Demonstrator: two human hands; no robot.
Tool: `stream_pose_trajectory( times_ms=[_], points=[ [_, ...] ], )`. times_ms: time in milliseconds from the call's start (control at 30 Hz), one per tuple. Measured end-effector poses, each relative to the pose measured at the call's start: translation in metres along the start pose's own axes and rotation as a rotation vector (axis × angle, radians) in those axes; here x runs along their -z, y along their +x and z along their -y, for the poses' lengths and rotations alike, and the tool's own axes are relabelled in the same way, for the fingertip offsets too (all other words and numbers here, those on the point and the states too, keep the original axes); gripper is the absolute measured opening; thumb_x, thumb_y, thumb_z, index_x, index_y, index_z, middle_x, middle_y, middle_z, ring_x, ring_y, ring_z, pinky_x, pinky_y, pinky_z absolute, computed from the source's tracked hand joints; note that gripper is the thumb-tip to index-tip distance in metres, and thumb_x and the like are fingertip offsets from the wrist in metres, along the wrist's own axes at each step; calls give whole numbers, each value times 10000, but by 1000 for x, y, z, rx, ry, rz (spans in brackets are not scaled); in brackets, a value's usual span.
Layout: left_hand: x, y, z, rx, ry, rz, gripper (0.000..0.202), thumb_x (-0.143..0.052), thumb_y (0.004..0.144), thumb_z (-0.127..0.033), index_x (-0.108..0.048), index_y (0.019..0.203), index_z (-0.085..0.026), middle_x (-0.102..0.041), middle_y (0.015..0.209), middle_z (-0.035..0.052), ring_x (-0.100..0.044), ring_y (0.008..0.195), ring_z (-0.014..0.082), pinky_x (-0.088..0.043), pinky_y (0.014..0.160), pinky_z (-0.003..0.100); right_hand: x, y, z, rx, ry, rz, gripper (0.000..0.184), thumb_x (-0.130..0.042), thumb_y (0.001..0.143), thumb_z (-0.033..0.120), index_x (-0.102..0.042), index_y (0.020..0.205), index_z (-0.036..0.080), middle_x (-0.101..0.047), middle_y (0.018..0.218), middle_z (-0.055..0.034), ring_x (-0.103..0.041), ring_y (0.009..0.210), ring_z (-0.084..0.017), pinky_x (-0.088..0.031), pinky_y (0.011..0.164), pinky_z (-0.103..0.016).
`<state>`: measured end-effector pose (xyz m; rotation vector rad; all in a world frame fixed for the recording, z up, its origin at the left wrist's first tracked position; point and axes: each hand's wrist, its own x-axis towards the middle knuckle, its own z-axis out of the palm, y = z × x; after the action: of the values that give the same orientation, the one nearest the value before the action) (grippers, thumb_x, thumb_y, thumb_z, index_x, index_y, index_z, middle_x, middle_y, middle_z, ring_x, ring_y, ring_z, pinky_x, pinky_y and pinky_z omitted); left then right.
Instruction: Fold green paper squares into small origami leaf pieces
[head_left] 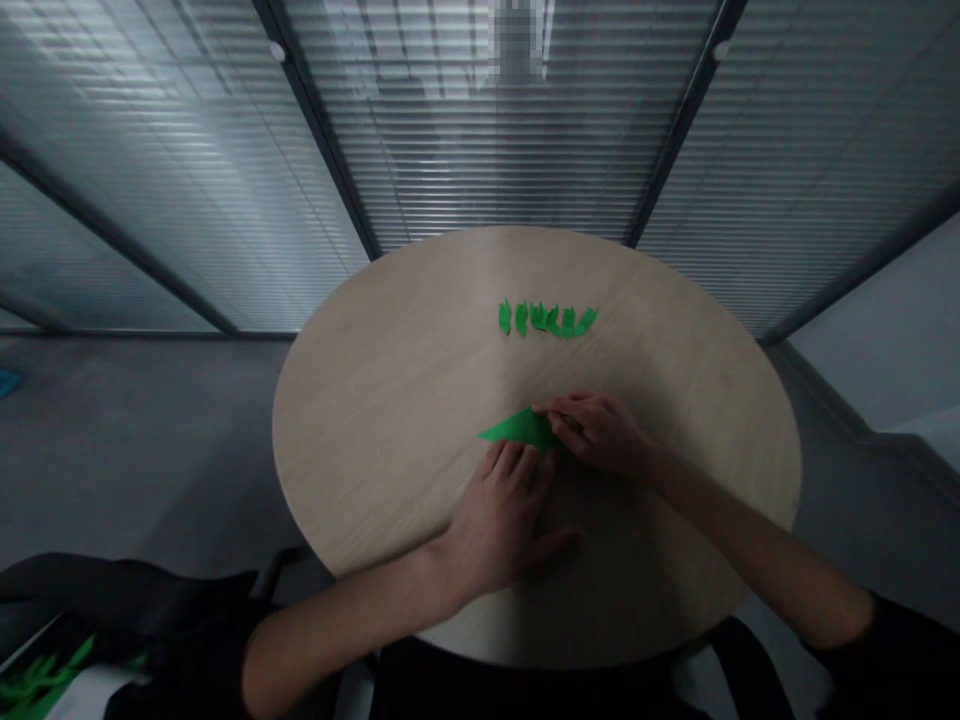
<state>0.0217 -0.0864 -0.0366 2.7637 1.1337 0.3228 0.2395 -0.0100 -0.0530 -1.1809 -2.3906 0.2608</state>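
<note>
A green paper folded into a triangular shape (517, 428) lies on the round wooden table (375, 420). My left hand (506, 510) rests along its near edge, palm down, fingertips on the paper and thumb held out to the right. At the paper's right side is my right hand (600, 430), fingers bent and closed on it, with the index fingertip at the far corner. Part of the paper is hidden under my right fingers. Beyond both hands, a row of several small folded green paper pieces (553, 320) sits on the tabletop.
Glass partitions with blinds (495, 160) stand behind the table. At lower left, a container with green leaf-like pieces (52, 675) is beside a black chair (150, 600). A blue object (9, 382) lies on the floor at far left.
</note>
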Motion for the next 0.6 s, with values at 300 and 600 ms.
stream_pose_trajectory(
  times_ms=[300,600],
  points=[
    [10,-2,-2,136,-19,56,769,-678,905,-662,-589,1438,-116,-644,1287,168,-566,1178,377,-490,1084,551,-4,-2,-1,51,-31,-61,270,-653,970,285,-738,1220,232,-843,1046,-63,-799,880,-226,-601,878,-353],
    [13,-8,-6,228,106,10,867,-706,797,-794,-599,1481,-273,-613,1266,180,-506,1231,453,-331,1118,769,-5,-4,-3,27,-44,-54,300,-683,946,298,-736,1235,233,-842,1061,-70,-801,903,-232,-611,842,-341]
  ],
)
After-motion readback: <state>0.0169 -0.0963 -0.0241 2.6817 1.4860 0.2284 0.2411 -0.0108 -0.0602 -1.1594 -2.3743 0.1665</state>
